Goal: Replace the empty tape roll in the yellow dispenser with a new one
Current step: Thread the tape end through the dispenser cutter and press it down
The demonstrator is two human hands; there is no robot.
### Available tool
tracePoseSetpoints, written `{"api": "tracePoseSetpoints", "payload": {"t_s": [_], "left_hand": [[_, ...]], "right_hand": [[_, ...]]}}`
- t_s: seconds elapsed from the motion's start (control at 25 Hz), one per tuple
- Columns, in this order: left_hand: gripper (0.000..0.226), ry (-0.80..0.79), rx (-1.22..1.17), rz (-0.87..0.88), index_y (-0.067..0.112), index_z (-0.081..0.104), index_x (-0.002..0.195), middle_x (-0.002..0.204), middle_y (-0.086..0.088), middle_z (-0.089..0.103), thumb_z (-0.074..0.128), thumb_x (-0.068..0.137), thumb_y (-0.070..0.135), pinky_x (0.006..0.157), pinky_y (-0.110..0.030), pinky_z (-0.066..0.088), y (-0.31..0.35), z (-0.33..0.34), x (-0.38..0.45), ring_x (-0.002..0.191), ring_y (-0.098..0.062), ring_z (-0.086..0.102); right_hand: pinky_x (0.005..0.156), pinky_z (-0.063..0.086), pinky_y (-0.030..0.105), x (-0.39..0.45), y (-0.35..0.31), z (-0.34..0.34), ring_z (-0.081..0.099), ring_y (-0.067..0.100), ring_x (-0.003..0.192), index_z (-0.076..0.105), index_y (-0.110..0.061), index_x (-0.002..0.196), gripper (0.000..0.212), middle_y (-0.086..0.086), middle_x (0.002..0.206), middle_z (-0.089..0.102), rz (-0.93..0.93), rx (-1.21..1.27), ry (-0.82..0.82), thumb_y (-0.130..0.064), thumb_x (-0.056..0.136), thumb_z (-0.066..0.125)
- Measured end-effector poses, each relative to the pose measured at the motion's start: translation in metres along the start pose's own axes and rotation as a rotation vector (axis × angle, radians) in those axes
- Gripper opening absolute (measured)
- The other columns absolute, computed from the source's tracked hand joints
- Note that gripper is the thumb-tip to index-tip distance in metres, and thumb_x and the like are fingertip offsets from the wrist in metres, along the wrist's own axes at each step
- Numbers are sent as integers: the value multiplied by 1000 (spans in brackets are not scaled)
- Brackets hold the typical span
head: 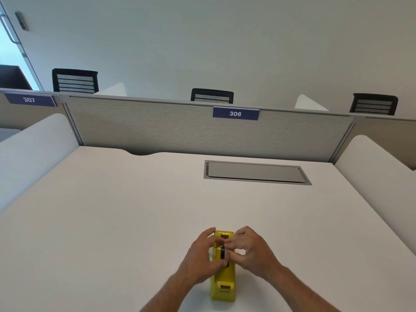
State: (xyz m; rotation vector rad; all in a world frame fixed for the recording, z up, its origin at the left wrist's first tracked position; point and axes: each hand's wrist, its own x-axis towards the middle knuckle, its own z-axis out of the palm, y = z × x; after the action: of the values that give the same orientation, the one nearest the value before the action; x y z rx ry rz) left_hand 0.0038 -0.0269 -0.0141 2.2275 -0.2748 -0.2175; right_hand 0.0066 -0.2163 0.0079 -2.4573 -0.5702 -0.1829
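Note:
The yellow tape dispenser stands lengthwise on the white desk near its front edge, its cutter end toward me. A dark roll core sits in its slot, mostly covered by fingers. My left hand grips the dispenser's left side, thumb and fingers wrapped around the body at the roll. My right hand comes in from the right, its fingertips pinched on the roll at the top of the slot. No new tape roll is visible anywhere on the desk.
A grey recessed cable hatch lies in the desk at the back right. A grey partition with a "306" label closes the far edge, and white side dividers flank the desk. Black chairs stand beyond.

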Motion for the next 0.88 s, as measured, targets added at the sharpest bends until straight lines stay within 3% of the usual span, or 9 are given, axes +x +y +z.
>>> {"api": "tracePoseSetpoints", "payload": {"t_s": [0.2, 0.56, 0.76, 0.88], "left_hand": [[50, 9, 2, 5, 40, 61, 116, 156, 14, 35, 79, 70, 44, 104, -38, 51, 0, -1, 0, 130, -12, 47], [48, 16, 35, 20, 40, 59, 115, 156, 12, 37, 79, 71, 44, 106, -33, 48, 5, -3, -2, 133, -12, 45], [48, 19, 58, 31, 38, 60, 117, 156, 11, 37, 78, 74, 46, 110, -32, 44, 8, -4, -2, 135, -12, 44], [46, 22, 61, 29, 39, 60, 114, 155, 11, 38, 78, 72, 47, 110, -34, 45, 9, -5, -2, 134, -12, 45]], "right_hand": [[71, 54, 28, -1, 4, 0, 52, 3, 92, 73, -29, 95, 28, -20, 95, 73, -28, -51, -32, -43, 72, 71], [70, 53, 25, 1, 5, 0, 54, 5, 91, 78, -30, 93, 19, -22, 93, 75, -32, -9, -18, -41, 79, 70], [67, 55, 27, 2, 4, -2, 55, 4, 93, 78, -29, 92, 24, -21, 91, 74, -7, 23, -45, -41, 71, 74], [65, 53, 26, 4, 3, -1, 55, 5, 90, 79, -29, 88, 17, -21, 86, 75, 13, 50, -33, -38, 75, 73]]}}
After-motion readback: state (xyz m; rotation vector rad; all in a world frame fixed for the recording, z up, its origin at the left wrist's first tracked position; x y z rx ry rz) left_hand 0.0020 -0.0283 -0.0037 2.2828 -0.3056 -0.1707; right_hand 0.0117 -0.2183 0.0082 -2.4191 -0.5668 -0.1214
